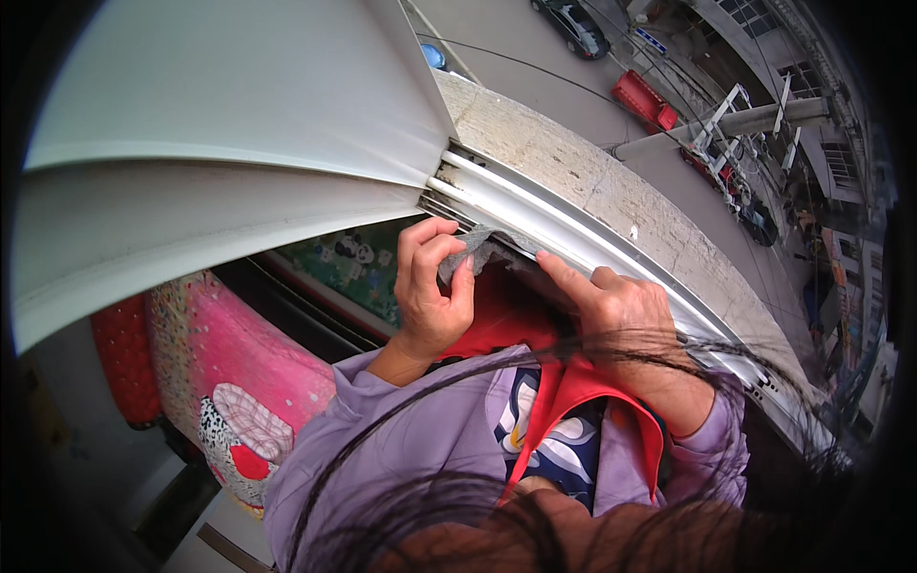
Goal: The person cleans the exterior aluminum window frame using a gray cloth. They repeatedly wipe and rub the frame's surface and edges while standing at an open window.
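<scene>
My left hand [435, 283] pinches a thin grey cloth [481, 247] between thumb and fingers at the inner edge of a white sliding-window track [559, 222]. The cloth stretches along that edge and droops over the red apron [501, 304] I wear. My right hand [620, 304] lies on the other side, its index finger extended. That fingertip rests at the cloth's right end, by the track's inner rim. The other right fingers curl under, and whether they hold anything is hidden.
White-framed window panels [236, 93] rise on the left, with dark grime where they meet the track. Outside the track runs a stone ledge [609, 193], with a street [501, 43] and parked vehicles far below. Pink bedding [251, 322] lies behind on the left. Hair strands cross the view.
</scene>
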Motion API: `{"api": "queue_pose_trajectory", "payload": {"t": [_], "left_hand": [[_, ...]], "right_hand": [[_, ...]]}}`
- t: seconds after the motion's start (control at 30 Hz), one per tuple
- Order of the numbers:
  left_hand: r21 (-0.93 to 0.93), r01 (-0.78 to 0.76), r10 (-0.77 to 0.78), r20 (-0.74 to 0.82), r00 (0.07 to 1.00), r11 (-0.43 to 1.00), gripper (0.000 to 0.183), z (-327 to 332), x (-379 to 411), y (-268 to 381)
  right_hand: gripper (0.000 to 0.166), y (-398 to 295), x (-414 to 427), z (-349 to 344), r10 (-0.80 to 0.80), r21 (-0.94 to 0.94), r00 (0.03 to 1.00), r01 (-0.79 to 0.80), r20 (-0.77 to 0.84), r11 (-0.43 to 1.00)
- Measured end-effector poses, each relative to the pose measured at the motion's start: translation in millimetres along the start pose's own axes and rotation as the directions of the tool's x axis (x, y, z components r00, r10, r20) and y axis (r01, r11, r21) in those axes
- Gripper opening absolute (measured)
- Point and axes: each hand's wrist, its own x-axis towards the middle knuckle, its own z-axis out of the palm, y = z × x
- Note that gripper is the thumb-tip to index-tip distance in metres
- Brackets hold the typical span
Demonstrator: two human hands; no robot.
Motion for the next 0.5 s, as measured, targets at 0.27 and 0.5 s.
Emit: {"api": "queue_pose_trajectory", "payload": {"t": [0.27,0.5], "left_hand": [[0.288,-0.166,0.111,0.199,0.974,0.943,0.045,-10,7,6],[0.513,-0.259,0.089,0.333,0.939,0.819,0.046,-15,12,16]], "right_hand": [[0.055,3,2,4,-0.009,0.011,0.999,0.01,-0.037,1.0],[0.052,-9,0,0,-0.025,-0.125,0.999,0.022,-0.024,0.992]]}}
